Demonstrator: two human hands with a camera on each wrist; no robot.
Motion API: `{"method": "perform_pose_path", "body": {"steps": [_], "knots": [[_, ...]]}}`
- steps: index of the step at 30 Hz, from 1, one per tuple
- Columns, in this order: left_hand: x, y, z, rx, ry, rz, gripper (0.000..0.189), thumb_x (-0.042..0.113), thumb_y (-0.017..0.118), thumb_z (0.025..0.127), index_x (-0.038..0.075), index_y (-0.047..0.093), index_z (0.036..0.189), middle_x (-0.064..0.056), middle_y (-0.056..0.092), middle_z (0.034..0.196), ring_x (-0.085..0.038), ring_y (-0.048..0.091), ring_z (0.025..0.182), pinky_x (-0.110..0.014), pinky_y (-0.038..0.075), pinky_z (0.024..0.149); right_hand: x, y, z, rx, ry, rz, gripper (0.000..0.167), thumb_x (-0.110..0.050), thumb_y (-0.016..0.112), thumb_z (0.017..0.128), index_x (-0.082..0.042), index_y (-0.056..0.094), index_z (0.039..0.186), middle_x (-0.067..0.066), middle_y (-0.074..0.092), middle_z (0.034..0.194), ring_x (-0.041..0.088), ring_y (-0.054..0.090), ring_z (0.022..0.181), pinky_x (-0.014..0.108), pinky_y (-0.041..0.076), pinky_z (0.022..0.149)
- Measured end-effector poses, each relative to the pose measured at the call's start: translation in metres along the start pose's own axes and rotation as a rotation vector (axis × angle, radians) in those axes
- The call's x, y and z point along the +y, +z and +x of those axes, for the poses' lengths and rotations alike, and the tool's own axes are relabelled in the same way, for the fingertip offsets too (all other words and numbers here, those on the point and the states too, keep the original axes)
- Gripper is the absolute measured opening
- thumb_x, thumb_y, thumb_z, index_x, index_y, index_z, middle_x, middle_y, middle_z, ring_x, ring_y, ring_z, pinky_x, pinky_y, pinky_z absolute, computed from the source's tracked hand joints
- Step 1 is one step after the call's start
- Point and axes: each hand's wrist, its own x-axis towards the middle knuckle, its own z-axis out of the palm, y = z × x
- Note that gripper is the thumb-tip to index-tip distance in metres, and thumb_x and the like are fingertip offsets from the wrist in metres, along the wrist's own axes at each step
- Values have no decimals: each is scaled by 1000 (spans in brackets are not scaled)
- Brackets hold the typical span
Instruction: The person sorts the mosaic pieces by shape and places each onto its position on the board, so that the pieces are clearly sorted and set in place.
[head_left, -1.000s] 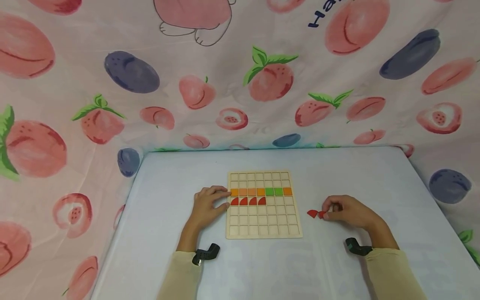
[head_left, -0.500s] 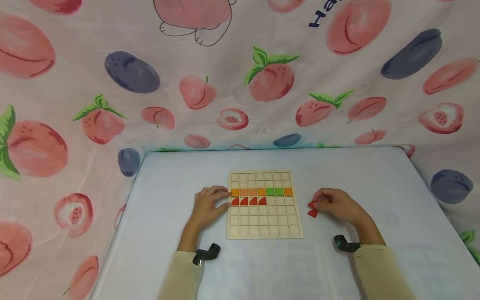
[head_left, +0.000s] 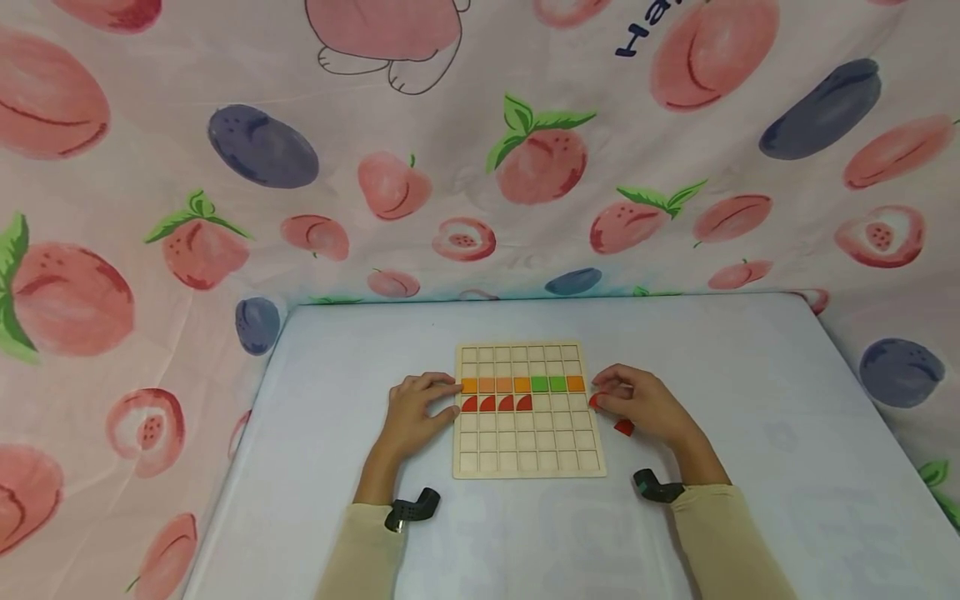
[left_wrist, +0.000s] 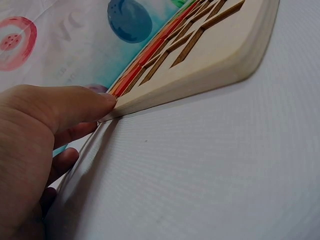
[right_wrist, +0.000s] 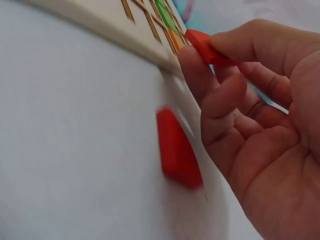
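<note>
A square wooden grid board point(head_left: 528, 477) lies flat on the table. One row of its cells holds orange and green square tiles point(head_left: 548, 384). Below it, several red quarter-circle tiles point(head_left: 487, 404) fill the left cells of another row. My left hand point(head_left: 411, 417) touches the board's left edge with thumb and fingertips. Just off the right edge, my right hand point(head_left: 643, 406) pinches a red quarter-circle tile point(right_wrist: 201, 46) between thumb and fingers. Another red tile point(right_wrist: 177, 150) lies on the table below that hand, apart from the board.
The table point(head_left: 360, 333) has a white cover. Behind it and at the sides hangs a fruit-printed cloth point(head_left: 420, 133). Black camera mounts sit on the left wrist point(head_left: 414, 507) and the right wrist point(head_left: 657, 487).
My right hand picks up a red tile and carries it left to the board's right edge. The other loose red tile stays on the table. My left hand keeps its place.
</note>
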Motion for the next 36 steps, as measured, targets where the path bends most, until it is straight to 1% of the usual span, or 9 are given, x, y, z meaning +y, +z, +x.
{"method": "perform_pose_path", "body": {"steps": [4,6,12,15,20,24,28,32,36], "knots": [[1,0,0,2,2,-1,36,30,77,89,26,75,124,5,67,131,-22,55,119,-50,33,99,-8,10,4,4,17,17,32,-28,77,91,-12,67,117,6,74,105,16,71,88,27,54,70],[0,0,0,3,3,-4,35,30,77,88,25,75,124,5,67,131,-22,55,119,-50,33,99,-11,15,5,8,17,25,33,-29,77,91,-11,67,117,6,74,106,16,71,87,27,54,68],[0,1,-1,9,9,2,35,30,77,89,25,76,123,5,67,131,-22,55,118,-50,33,100,-20,30,9,11,-25,58,26,-24,78,91,-9,70,111,7,76,100,16,74,87,24,55,79],[-1,1,-1,17,15,9,35,30,77,89,25,76,123,5,67,130,-22,55,118,-50,34,99,-24,36,11,11,-31,82,24,-23,78,91,-10,71,109,6,76,97,16,73,86,25,55,79],[-1,1,-1,13,16,-3,35,29,78,88,24,76,123,5,67,130,-22,56,118,-50,33,99,-30,44,16,15,-47,97,20,-21,79,90,-10,73,104,7,75,93,18,72,79,28,55,75],[-1,1,-1,16,23,-3,35,29,78,88,24,76,123,4,67,130,-22,56,118,-50,33,99,-35,50,19,29,-59,57,17,-22,79,90,-11,74,101,6,74,92,16,69,75,28,55,71],[-1,1,-1,14,21,-5,35,30,78,89,25,75,124,5,67,131,-21,55,118,-49,33,99,-36,55,21,60,-47,29,14,-22,79,89,-14,75,99,3,74,91,15,67,77,29,52,72],[0,0,-2,17,21,-5,35,30,78,89,24,75,124,5,67,131,-21,55,118,-49,33,99,-36,59,23,90,-19,46,13,-21,80,87,-14,75,97,2,74,88,18,66,75,32,52,72],[-1,0,-2,24,30,-3,35,30,77,88,24,76,123,5,67,130,-22,55,118,-49,34,97,-34,62,25,94,13,73,15,-21,81,87,-14,75,98,1,74,84,19,65,70,32,52,67]]}}
